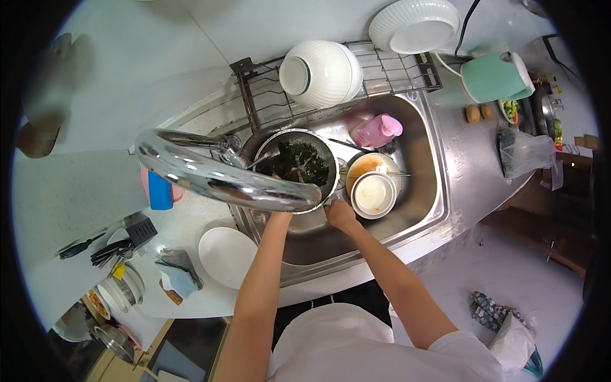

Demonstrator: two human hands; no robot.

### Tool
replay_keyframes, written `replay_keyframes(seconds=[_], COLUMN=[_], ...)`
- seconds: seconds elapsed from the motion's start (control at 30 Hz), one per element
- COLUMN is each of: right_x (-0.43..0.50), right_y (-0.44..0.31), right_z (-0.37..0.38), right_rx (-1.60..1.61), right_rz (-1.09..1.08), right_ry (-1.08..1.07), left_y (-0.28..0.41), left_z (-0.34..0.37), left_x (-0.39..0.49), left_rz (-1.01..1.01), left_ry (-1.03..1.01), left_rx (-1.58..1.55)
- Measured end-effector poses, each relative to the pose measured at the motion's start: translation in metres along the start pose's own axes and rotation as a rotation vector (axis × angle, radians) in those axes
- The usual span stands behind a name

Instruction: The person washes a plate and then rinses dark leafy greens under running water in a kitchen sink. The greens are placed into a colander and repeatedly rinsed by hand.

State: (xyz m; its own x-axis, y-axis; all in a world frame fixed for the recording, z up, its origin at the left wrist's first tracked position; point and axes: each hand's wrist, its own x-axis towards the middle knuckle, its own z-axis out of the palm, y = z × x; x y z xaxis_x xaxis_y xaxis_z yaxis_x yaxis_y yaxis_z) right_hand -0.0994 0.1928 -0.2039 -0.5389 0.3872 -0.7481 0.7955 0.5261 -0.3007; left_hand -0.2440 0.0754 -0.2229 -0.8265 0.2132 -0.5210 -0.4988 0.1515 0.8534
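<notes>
A round metal pot (pixel 337 168) holding dark green leaves (pixel 305 160) in water stands at the left of the steel sink, under the chrome faucet (pixel 229 188). Water runs from the spout into it. My left hand (pixel 278 180) reaches over the pot beneath the faucet; the spout hides most of it, so its grip is unclear. At the pot's near right edge, my right hand (pixel 340 213) has its fingers curled around what looks like the pot's handle (pixel 327 206). Right of that hand, a small white bowl (pixel 373 195) sits on a larger soiled bowl (pixel 358 167) with a thin utensil.
A pink pump bottle (pixel 374 131) lies in the sink. Behind it, a wire rack (pixel 384 71) bears white ribbed bowls (pixel 324 74). A green kettle (pixel 494 79) and a plastic bag (pixel 527 153) are at right. A white plate (pixel 226 258) is left of the sink.
</notes>
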Motion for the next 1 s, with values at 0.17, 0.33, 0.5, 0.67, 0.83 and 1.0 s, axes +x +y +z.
replay_keyframes(seconds=[0.17, 0.33, 0.5, 0.67, 0.83, 1.0], right_x=[-0.028, -0.039, -0.050, -0.007, -0.012, 0.001], right_y=[-0.021, -0.053, -0.097, -0.103, -0.117, -0.108], right_z=[-0.076, -0.112, -0.126, -0.106, -0.109, -0.107], right_rx=[1.239, 1.599, 1.518, 1.347, 1.391, 1.424], right_rz=[-0.144, -0.319, -0.319, -0.423, -0.320, -0.278], right_ry=[-0.206, -0.303, -0.091, -0.108, -0.191, -0.132], left_y=[0.054, 0.109, 0.111, 0.125, 0.163, 0.191], left_z=[-0.009, -0.012, -0.019, -0.023, -0.047, -0.101], left_x=[-0.033, -0.089, -0.120, -0.156, -0.185, -0.208], left_rz=[0.273, -0.019, 0.006, 0.251, 0.335, 0.274], left_ry=[-0.012, -0.047, -0.084, -0.165, -0.081, 0.115], left_rx=[0.351, 0.236, 0.321, 0.371, 0.676, 1.151])
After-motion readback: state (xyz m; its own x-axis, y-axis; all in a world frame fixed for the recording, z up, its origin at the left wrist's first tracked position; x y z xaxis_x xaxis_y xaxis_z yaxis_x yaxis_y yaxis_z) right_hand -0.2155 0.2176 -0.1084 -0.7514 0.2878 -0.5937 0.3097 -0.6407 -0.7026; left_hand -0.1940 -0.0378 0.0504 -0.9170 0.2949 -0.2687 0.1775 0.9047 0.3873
